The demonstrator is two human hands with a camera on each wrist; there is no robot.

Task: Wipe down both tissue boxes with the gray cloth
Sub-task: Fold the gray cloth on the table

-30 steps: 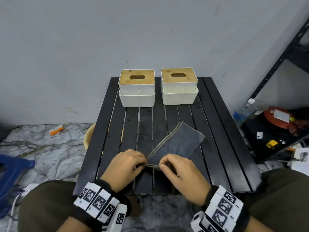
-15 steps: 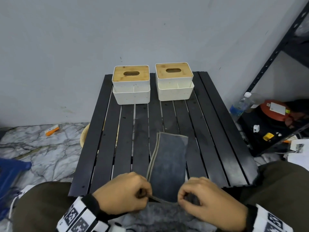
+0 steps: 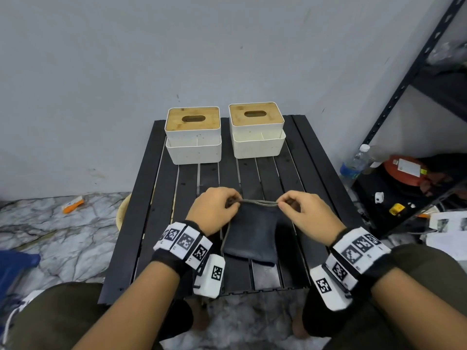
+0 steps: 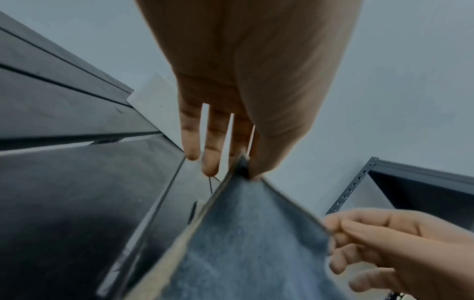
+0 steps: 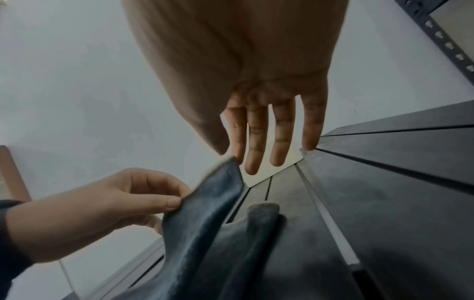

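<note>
Two white tissue boxes with wooden lids stand side by side at the far end of the black slatted table point(image 3: 313, 178), the left box point(image 3: 193, 137) and the right box point(image 3: 257, 132). The gray cloth point(image 3: 251, 231) lies folded in the table's middle, its far edge lifted. My left hand point(image 3: 233, 202) pinches the left end of that edge and my right hand point(image 3: 281, 204) pinches the right end. The left wrist view shows the cloth point(image 4: 246, 243) hanging from the pinch of my left hand point(image 4: 246, 168). In the right wrist view my right hand point(image 5: 232, 157) holds a corner of the cloth point(image 5: 205, 223).
A metal shelf rack point(image 3: 404, 79) stands at the right, with a water bottle point(image 3: 352, 165), an orange round object point(image 3: 404, 170) and small clutter on the floor. An orange item point(image 3: 73, 204) lies on the marble floor at the left. My knees flank the table's near edge.
Both hands moved from the table's near edge toward the middle, carrying the cloth's edge forward so the cloth is now folded over itself. The boxes have not moved.
</note>
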